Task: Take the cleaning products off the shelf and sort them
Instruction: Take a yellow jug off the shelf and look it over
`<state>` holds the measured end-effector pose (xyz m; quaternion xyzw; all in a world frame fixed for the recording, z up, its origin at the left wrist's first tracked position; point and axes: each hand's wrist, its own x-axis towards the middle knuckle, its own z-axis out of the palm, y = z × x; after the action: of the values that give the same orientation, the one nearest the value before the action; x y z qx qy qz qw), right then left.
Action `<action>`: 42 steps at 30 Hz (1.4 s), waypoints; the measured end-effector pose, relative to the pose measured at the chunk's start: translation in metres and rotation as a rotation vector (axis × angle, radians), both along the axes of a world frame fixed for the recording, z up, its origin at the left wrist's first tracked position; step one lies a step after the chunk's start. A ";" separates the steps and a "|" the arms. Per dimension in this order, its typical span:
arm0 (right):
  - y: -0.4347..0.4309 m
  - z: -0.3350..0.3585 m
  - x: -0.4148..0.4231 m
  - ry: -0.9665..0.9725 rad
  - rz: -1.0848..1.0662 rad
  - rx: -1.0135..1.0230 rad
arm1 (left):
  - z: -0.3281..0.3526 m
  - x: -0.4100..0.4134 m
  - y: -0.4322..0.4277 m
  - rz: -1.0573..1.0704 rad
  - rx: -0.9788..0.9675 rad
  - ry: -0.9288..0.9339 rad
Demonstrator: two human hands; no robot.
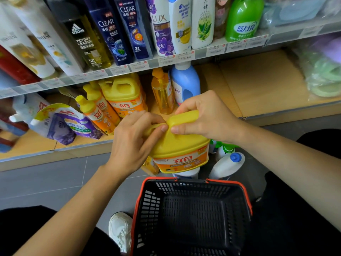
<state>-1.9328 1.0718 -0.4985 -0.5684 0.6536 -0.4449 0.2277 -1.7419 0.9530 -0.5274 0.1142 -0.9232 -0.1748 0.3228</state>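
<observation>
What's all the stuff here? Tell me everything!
held jug: one, yellow, in both hands
shelf jug: one, yellow, lower shelf
small bottles: at least two, orange, left of shelf jug
pump bottle: one, amber, right of shelf jug
blue bottle: one, blue, beside pump bottle
pouches: two, purple-white, lower shelf
shampoo bottles: about ten, mixed, upper shelf
floor bottles: about three, white, beyond basket
basket: one, black, floor
shoe: one, white, floor
left hand: grips held jug
right hand: grips held jug's handle
</observation>
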 end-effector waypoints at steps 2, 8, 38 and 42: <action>0.000 0.000 0.002 0.007 0.012 -0.005 | 0.002 0.001 0.001 0.004 0.013 0.006; -0.002 -0.002 -0.001 -0.050 -0.004 -0.020 | 0.002 0.003 0.001 -0.035 0.222 0.033; -0.018 -0.016 -0.026 -0.869 -0.011 -0.062 | 0.010 0.017 -0.018 -0.199 1.082 -0.089; -0.020 -0.016 -0.030 -0.886 -0.079 -0.087 | -0.006 0.021 -0.017 -0.119 0.938 -0.189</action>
<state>-1.9629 1.0521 -0.5146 -0.3069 0.4949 -0.6808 0.4443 -1.7213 0.9361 -0.5336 0.2097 -0.7751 -0.5792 0.1406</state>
